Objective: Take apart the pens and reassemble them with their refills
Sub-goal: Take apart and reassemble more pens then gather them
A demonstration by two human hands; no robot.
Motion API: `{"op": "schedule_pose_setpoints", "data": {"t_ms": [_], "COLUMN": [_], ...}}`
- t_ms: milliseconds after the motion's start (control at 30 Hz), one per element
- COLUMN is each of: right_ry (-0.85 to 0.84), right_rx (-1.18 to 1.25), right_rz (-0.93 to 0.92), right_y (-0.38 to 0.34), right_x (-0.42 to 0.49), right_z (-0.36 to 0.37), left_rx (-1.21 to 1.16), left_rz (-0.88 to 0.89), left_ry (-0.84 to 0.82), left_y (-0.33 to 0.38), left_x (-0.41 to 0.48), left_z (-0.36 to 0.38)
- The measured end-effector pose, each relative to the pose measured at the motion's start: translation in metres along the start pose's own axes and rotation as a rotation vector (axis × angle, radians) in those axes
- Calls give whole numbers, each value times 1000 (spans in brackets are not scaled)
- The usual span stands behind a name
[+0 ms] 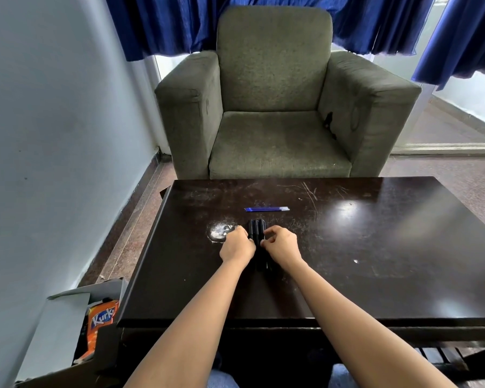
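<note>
The pens (pixel 256 232), a small bundle of black barrels, lie side by side near the middle of the table (pixel 375 247), pointing away from the person; they look whole, with no barrel visibly opened, though the dark bodies against the dark top make that hard to be sure of. Beyond them, apart from the bundle, the blue refills (pixel 266 209) lie together crosswise, seemingly untouched. The left hand (pixel 237 245) sits against the bundle's left side with its fingers curled under and hidden, so a grip cannot be confirmed; the right hand (pixel 282 244) is at the bundle's right side, its curled fingers (pixel 267 236) apparently pinching the nearest pen. By this showing the task is at its start: every pen has yet to be taken apart, fitted with a refill and closed. Behind the table stands a green armchair (pixel 275 107); on the floor at the left, a box (pixel 67 309) holds an orange snack packet (pixel 101 317).
</note>
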State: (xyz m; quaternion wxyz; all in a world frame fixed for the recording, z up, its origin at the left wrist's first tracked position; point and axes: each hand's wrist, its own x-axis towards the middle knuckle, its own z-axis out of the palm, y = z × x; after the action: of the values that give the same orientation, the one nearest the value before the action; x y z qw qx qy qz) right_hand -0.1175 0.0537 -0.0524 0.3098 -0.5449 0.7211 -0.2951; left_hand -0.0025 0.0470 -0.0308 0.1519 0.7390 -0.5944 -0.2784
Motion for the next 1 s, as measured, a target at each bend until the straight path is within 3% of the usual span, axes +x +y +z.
{"op": "schedule_pose_setpoints", "data": {"t_ms": [133, 233, 400, 633, 1000], "right_ry": [131, 177, 128, -37, 8], "right_rx": [83, -12, -286, -572, -669], "right_rz": [55, -8, -187, -252, -218], "right_y": [3, 3, -6, -19, -3], "right_x": [9, 22, 54, 87, 72], "right_z": [-7, -14, -26, -28, -34], "left_rx": [-21, -49, -108, -112, -91], "left_rz": [-12, -23, -28, -13, 98], "left_ry": [20, 38, 54, 78, 141], "left_y": [0, 0, 6, 11, 21], "left_x": [3, 7, 11, 12, 4], "left_z": [-1, -1, 2, 6, 1]}}
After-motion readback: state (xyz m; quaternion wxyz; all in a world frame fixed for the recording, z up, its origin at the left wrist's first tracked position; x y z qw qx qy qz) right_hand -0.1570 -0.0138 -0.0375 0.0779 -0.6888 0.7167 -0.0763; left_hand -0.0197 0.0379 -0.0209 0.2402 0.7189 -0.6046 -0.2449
